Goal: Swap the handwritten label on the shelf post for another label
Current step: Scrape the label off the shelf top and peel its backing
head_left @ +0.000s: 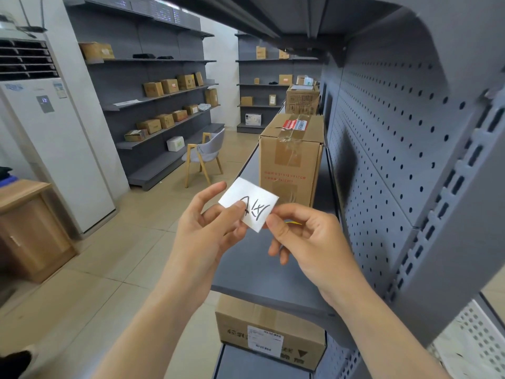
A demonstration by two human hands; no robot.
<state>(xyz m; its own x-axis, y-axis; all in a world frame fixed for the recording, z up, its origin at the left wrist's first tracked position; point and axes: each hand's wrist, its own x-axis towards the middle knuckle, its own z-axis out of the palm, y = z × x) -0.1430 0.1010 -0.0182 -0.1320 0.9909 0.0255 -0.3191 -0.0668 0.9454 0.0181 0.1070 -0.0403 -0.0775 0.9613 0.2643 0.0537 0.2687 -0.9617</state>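
Observation:
A small white paper label [252,203] with black handwritten marks is held in the air in front of me, above the grey shelf board [254,269]. My left hand [207,231] pinches its lower left edge between thumb and fingers. My right hand [303,236] pinches its lower right corner. Something small and yellow [293,222] shows just behind the right thumb; I cannot tell what it is. The grey slotted shelf post [448,203] stands to the right of my hands, and I see no label on it.
A tall taped cardboard box [289,160] stands on the shelf board just beyond my hands, with more boxes behind it. Another box [269,332] sits on the lower shelf. The perforated back panel [382,149] is to the right. A chair [205,154] and an air conditioner [52,149] stand across the tiled floor.

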